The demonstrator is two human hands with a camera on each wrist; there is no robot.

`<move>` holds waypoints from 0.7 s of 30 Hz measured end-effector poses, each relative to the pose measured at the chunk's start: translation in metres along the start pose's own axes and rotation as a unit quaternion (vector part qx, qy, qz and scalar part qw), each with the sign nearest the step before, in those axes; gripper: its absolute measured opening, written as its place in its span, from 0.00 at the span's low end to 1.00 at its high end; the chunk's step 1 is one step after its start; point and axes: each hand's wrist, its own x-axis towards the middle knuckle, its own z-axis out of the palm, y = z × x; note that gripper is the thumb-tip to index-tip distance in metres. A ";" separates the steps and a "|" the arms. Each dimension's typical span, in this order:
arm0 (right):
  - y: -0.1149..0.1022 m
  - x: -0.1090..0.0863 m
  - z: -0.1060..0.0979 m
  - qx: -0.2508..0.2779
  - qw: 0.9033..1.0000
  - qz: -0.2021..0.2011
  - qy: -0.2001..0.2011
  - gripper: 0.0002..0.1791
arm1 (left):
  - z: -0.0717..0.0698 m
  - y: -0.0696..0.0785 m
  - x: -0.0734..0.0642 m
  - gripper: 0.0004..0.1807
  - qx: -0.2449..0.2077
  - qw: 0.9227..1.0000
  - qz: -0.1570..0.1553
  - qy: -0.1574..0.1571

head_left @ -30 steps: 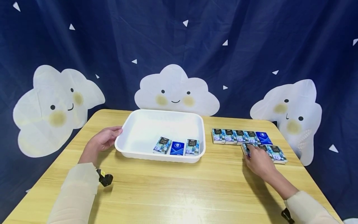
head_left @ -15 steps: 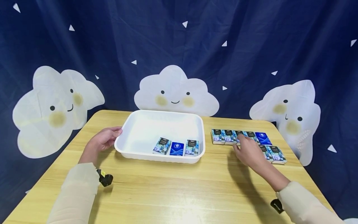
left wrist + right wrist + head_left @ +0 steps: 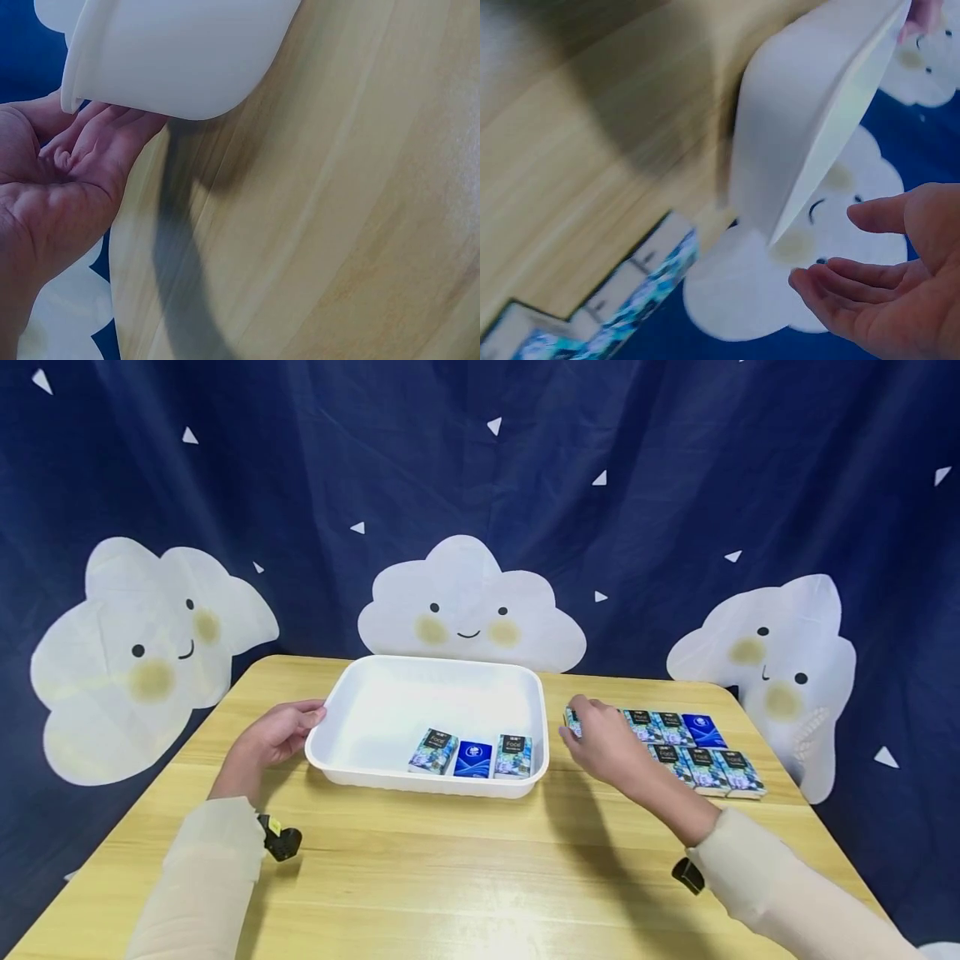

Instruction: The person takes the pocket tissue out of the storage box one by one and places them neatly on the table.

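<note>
My left hand (image 3: 281, 732) grips the left rim of a white plastic tray (image 3: 427, 783), thumb at the rim and fingers under it in the left wrist view. Inside the tray, along the near side, lie two floral tissue packs (image 3: 433, 752) with black labels and a plain blue pack (image 3: 473, 760). My right hand (image 3: 603, 743) is over the left end of the back row of packs, just right of the tray, and partly covers them. In the right wrist view this hand (image 3: 900, 277) has loosely bent fingers, thumb apart, with nothing between them.
Right of the tray stand two rows of tissue packs: several floral ones (image 3: 705, 770) and a blue one (image 3: 702, 731) at the back row's right end. The wooden table (image 3: 450, 877) meets a dark blue curtain (image 3: 645, 535) with cloud prints behind it.
My right hand has moved left from the front row, across the back row, to that row's left end by the tray. The left hand and the tray stay in place.
</note>
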 end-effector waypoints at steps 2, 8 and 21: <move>-0.010 0.004 0.003 0.001 1.000 -0.012 -0.010 0.20 | 0.001 0.000 -0.001 0.35 -0.003 1.000 0.001 -0.002; -0.034 0.016 0.010 -0.003 0.999 -0.023 -0.045 0.22 | 0.003 0.001 -0.001 0.34 0.001 1.000 0.002 0.002; -0.065 0.036 0.039 -0.024 0.990 0.020 -0.141 0.25 | 0.003 0.003 -0.005 0.36 -0.005 1.000 0.001 -0.004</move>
